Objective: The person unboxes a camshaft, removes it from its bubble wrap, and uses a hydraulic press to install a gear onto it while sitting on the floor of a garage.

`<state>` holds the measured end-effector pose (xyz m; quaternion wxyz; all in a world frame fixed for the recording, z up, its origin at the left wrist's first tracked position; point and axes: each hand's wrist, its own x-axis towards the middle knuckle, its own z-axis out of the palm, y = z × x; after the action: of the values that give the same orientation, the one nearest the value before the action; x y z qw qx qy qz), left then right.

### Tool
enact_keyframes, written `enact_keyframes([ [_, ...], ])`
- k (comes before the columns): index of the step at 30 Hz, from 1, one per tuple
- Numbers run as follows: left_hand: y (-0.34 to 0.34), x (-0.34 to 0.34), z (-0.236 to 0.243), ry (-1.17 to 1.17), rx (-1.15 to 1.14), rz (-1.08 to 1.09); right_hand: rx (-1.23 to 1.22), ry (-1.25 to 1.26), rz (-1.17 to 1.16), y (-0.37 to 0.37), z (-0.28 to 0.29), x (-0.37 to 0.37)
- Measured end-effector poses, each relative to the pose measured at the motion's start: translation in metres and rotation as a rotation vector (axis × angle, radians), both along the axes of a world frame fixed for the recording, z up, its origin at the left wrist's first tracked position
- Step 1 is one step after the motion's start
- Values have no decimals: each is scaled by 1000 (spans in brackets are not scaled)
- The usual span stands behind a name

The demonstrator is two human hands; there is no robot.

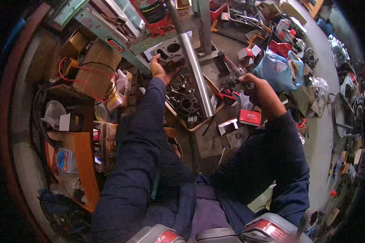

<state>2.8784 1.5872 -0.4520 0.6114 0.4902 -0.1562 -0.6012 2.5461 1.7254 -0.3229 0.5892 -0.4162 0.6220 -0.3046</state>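
My left hand [161,72] grips the near side of a grey metal engine cylinder [163,55] with a round bore, its thumb up along the edge. The cylinder lies at the foot of a green press frame [140,64]. A shiny steel tube [195,73] leans just to its right. My right hand [258,90] is closed, its fingers mostly hidden, around something dark and metallic that I cannot make out. Close beyond its thumb lies a long reddish bar [231,65]. Dark engine parts [187,104] sit in a tray between my hands.
A red jack [150,16] stands within the press frame. To the right are a blue plastic bag [278,69], a red box [250,117] and red-handled pliers [230,95]. Cardboard boxes [97,69] and a wooden-coloured carton [83,162] crowd the left. Metal parts clutter the far floor.
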Motion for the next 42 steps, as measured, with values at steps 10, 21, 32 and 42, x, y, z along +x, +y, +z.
enact_keyframes([
  [10, -13, 8, -20, 199, -18, -20, 138, -5, -71, -5, -1, 7],
  [21, -22, -3, -74, -11, -124, 250, 11, -2, -1, -18, -35, 2],
  [32, -26, 3, -75, 17, -53, 250, 82, 69, 46, -24, -36, 4],
  [42, -21, 23, -53, -234, 54, 184, 35, -290, -44, -45, -35, 59],
])
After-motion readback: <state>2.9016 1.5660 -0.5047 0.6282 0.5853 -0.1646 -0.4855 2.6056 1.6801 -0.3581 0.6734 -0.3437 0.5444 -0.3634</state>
